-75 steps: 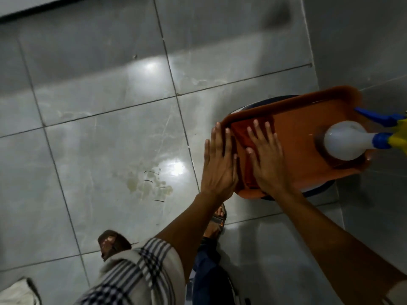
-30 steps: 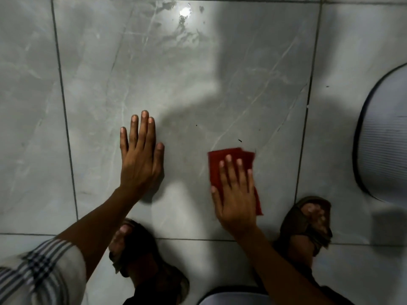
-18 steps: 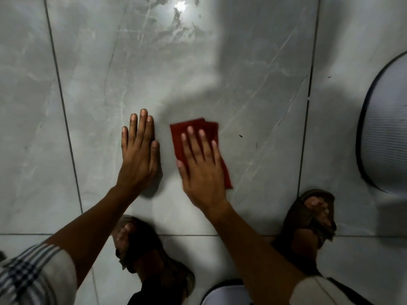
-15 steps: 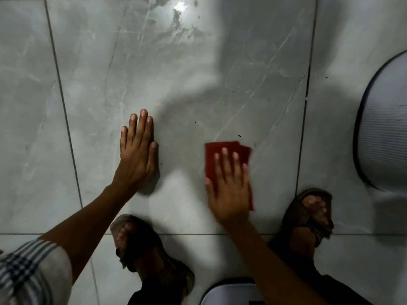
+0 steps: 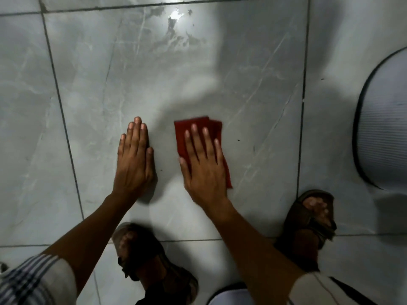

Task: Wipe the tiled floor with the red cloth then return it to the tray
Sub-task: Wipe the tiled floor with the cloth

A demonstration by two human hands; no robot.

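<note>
1. Two bare hands press flat on the tiled floor (image 5: pixel 253 89).
2. Right hand (image 5: pixel 203 164), fingers spread, pins the red cloth (image 5: pixel 182 137) beneath its palm, gripping nothing.
3. Cloth's long axis runs away from the person, tilted slightly left; its far edge shows beyond the fingertips.
4. Left hand (image 5: pixel 134 159), open and empty, rests just left of the cloth.

Single head-worn wide-angle view, looking almost straight down from above a crouched person. Close range: tiled floor (image 5: pixel 198 69) fills frame, forearms enter from the bottom edge, sandalled feet (image 5: pixel 312 219) low. No second view to compare.
</note>
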